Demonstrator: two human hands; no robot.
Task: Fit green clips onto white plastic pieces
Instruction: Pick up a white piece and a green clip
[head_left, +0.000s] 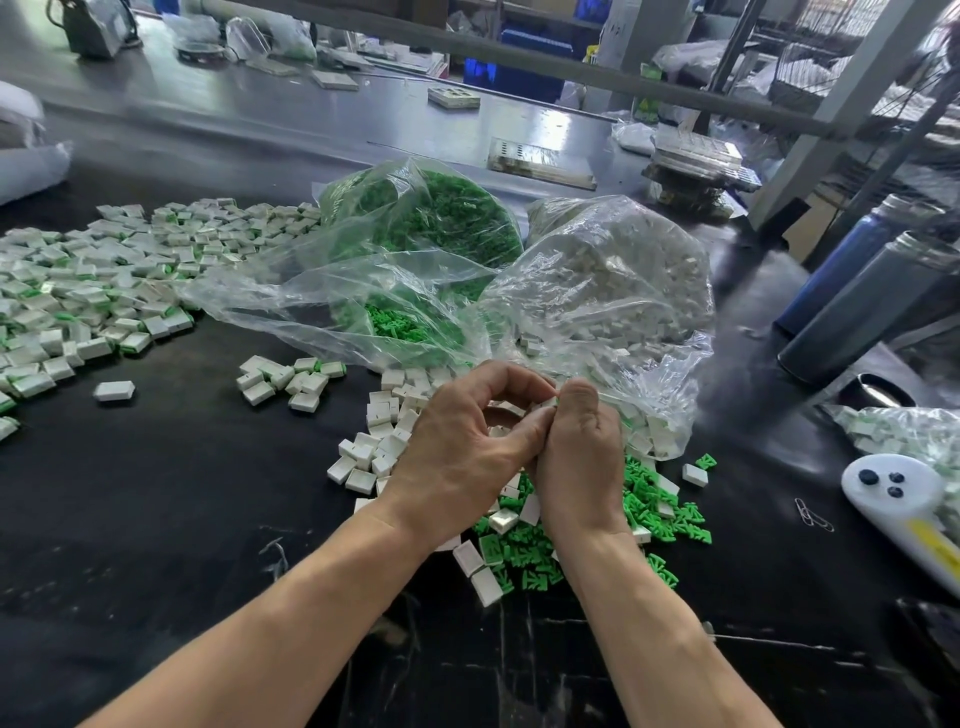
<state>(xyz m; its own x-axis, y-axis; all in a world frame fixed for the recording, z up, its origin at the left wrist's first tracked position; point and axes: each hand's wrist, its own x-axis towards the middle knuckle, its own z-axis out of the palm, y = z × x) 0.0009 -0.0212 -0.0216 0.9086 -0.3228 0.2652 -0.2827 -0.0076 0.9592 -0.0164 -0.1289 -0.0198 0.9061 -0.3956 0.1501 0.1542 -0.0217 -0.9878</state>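
My left hand and my right hand meet above the black table, fingers curled together round a small white plastic piece that is mostly hidden between them. Whether a green clip is in the grip I cannot tell. Under my hands lie loose green clips and loose white pieces. Behind them, one clear bag holds green clips and another holds white pieces.
A wide heap of white pieces with green showing covers the left of the table; a small cluster lies nearer. Two dark bottles, a white device with dark buttons and paper clips sit on the right.
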